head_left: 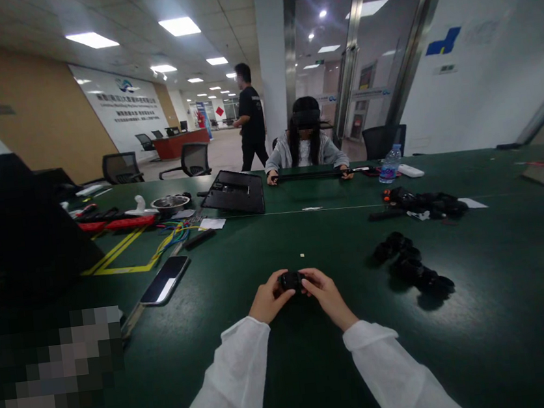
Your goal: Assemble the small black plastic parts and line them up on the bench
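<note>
Between my two hands is a small rounded black part (290,280), too dark to make out its exact kind. My left hand (269,298) pinches it from the left, thumb in front and fingers behind. From the right, the thumb and fingers of my right hand (327,294) close on the same part. Both hands are just above the green table (299,227), white sleeves reaching to the wrists. To the right lies a cluster of similar black parts (414,263). A tiny pale square (302,255) rests beyond my hands.
Leftward lie a phone (165,280), coloured wires (170,238), a metal bowl (170,204) and a black panel (236,192). Further right are more black parts (424,203) and a water bottle (390,164). One person (304,138) sits opposite, holding a dark bar; another (251,115) stands behind.
</note>
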A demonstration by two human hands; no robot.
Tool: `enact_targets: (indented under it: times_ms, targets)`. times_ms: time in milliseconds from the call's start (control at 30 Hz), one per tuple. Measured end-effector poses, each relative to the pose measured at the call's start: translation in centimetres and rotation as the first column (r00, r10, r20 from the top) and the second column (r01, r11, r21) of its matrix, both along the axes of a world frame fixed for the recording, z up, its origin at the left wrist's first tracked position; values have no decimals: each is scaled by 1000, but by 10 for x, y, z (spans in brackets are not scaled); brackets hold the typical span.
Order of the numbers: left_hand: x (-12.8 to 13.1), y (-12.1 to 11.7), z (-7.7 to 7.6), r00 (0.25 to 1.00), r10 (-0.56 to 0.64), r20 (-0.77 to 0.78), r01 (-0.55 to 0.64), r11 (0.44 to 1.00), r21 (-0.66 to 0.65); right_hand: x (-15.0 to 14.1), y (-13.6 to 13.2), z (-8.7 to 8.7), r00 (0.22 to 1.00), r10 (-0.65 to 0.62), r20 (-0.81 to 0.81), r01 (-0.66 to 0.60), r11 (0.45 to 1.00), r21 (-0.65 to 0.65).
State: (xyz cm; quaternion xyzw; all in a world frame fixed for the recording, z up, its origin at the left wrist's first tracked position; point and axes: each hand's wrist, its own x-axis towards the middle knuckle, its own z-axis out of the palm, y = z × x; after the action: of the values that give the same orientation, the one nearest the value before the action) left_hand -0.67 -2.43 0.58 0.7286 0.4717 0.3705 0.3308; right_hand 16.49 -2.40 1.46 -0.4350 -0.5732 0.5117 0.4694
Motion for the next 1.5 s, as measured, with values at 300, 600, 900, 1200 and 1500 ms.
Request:
enact_targets:
  times_ms: [300,600,900,1200,1500]
  targets:
    - [1,-3,7,998,70,-4,-70,997,-34,-2,-4,8,1000,24,3,-24,1000,-20]
    - [0,-2,3,984,169,-66,-169,986,5,-3,-10,17,998,49,26,-49,998,-31]
    - [-2,-5,9,991,55,-123,-47,997,67,0,-5,8,1000,7,24,-7,1000,13]
    - [-1,-2,4,987,124,-105,-111,986,123,1,-9,15,1000,21,16,-21,1000,-3]
    - [0,-5,10,995,50,85,-58,994,96,1,-9,14,999,29,-21,-28,1000,7]
